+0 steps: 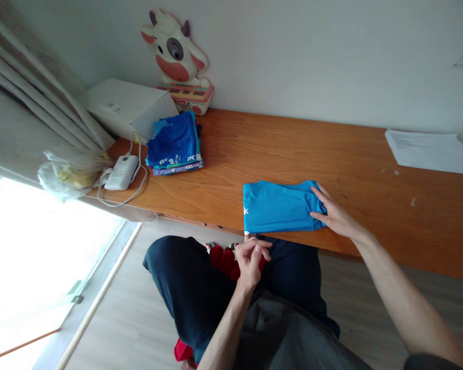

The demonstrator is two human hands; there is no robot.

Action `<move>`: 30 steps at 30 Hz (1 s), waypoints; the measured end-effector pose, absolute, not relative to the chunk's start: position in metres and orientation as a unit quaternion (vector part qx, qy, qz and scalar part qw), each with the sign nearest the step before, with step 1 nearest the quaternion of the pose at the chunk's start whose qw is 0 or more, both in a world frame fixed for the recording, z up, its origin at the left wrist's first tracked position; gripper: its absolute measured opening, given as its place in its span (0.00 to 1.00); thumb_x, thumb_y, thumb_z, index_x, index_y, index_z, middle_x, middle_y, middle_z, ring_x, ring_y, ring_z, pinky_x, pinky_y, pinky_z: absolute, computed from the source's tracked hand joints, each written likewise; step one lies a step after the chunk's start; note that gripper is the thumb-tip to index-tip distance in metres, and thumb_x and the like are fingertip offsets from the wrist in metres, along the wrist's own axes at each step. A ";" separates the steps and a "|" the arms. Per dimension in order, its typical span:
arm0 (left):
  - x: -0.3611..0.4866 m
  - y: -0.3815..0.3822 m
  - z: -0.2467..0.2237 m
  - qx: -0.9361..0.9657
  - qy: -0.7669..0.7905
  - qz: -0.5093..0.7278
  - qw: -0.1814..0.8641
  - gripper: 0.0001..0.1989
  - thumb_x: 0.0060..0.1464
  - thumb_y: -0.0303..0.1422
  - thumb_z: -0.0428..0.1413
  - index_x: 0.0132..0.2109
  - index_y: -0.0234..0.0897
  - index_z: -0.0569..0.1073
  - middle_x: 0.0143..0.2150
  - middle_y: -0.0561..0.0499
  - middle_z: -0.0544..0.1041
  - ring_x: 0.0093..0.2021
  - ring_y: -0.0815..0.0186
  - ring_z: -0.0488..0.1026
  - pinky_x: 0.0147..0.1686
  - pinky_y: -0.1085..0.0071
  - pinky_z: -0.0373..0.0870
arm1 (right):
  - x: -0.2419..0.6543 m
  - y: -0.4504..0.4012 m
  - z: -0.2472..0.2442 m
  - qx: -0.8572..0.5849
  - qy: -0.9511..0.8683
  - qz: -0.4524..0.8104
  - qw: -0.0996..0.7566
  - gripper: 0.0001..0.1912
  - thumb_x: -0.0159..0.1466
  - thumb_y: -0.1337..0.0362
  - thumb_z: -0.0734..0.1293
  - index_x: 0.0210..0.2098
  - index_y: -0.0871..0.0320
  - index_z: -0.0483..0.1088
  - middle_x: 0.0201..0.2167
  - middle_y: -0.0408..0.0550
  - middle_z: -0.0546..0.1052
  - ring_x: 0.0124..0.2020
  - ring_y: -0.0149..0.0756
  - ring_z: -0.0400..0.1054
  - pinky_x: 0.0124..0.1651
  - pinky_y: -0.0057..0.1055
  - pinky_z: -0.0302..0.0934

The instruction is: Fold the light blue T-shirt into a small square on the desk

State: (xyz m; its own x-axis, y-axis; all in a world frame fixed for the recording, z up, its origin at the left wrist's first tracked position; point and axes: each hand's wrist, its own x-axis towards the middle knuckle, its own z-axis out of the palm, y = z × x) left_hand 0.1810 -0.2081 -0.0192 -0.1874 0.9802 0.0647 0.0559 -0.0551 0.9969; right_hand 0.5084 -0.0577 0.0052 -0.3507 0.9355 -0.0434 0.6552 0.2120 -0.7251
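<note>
A light blue folded garment [280, 208] lies flat near the front edge of the wooden table, with a bit of white print at its left end. My right hand [334, 215] rests on the garment's right end, thumb and fingers spread over the fabric. Just below the garment's lower left corner is my left hand [251, 257], in front of the table edge and above my lap. Its fingers are apart and partly bent, holding nothing; one fingertip reaches close to the corner. Farther left, a stack of folded blue clothes [175, 144] sits on the table.
On the wooden table [293, 149] stand a white box [127, 103] and a cow-shaped toy keyboard [179, 61] at the back left. A white device with a cable [121, 172] and a plastic bag [71, 174] are nearer. White papers [428, 150] lie at the right.
</note>
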 end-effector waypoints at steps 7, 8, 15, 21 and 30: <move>0.181 -0.210 -0.024 0.502 0.534 0.537 0.418 0.41 0.74 0.61 0.44 0.15 0.45 0.66 0.18 0.50 0.77 0.22 0.62 0.75 0.63 0.48 0.75 | 0.484 -0.056 0.062 -0.530 -0.744 0.332 0.236 0.43 0.70 0.44 0.74 0.81 0.35 0.60 0.87 0.38 0.44 0.86 0.60 0.41 0.82 0.63 0.53; 0.180 -0.210 -0.025 0.506 0.532 0.537 0.416 0.41 0.74 0.60 0.45 0.15 0.45 0.65 0.18 0.51 0.76 0.22 0.63 0.75 0.66 0.48 0.73 | 0.469 -0.058 0.074 -0.527 -0.747 0.304 0.267 0.39 0.71 0.45 0.74 0.79 0.36 0.63 0.86 0.39 0.48 0.86 0.59 0.43 0.83 0.63 0.51; 0.179 -0.210 -0.029 0.506 0.514 0.558 0.411 0.40 0.76 0.57 0.47 0.15 0.45 0.68 0.15 0.51 0.73 0.21 0.63 0.71 0.56 0.52 0.77 | 0.327 -0.067 0.078 -0.358 -0.810 0.377 0.271 0.28 0.81 0.51 0.62 0.79 0.40 0.64 0.81 0.41 0.63 0.82 0.45 0.56 0.84 0.58 0.52; 0.180 -0.209 -0.033 0.495 0.477 0.595 0.416 0.37 0.76 0.52 0.52 0.17 0.44 0.72 0.14 0.53 0.71 0.20 0.65 0.69 0.55 0.54 0.75 | 0.284 -0.064 0.012 -0.405 -0.880 0.185 0.167 0.34 0.82 0.57 0.56 0.84 0.58 0.53 0.84 0.53 0.54 0.85 0.50 0.45 0.86 0.60 0.41; 0.172 -0.213 -0.015 0.491 0.480 0.603 0.406 0.34 0.76 0.47 0.53 0.19 0.43 0.73 0.17 0.52 0.74 0.21 0.65 0.69 0.59 0.53 0.75 | 0.288 -0.067 0.003 -0.407 -0.902 0.073 0.123 0.36 0.84 0.55 0.52 0.86 0.61 0.46 0.85 0.52 0.47 0.87 0.48 0.40 0.87 0.57 0.37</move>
State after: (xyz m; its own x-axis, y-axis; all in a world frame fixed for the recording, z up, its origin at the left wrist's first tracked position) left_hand 0.1716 -0.2129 -0.0149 -0.1876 0.9612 0.2023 -0.0168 -0.2091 0.9778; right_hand 0.2877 -0.0666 0.0029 -0.6392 0.7517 0.1624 0.7159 0.6587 -0.2313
